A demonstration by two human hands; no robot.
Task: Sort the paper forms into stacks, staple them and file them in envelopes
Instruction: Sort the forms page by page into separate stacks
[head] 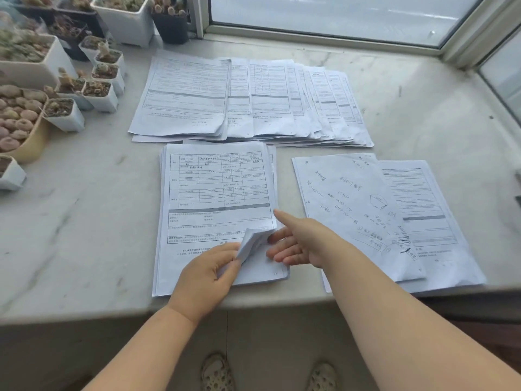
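A stack of printed forms [217,193] lies near the front edge of the marble sill. My left hand [208,275] pinches the lower right corners of its top sheets [253,241] and curls them upward. My right hand [298,241] reaches in from the right, fingers straight, fingertips at the lifted corners. Behind this stack, a fanned spread of forms [248,100] covers the sill's middle. To the right lies a smaller pile [423,210] with a handwritten sheet [349,210] askew on top.
Several small white pots of succulents [98,80] crowd the left side, with a yellow dish of round plants [19,119]. A window frame [324,38] runs along the back. The sill's front edge [84,311] is close to my body.
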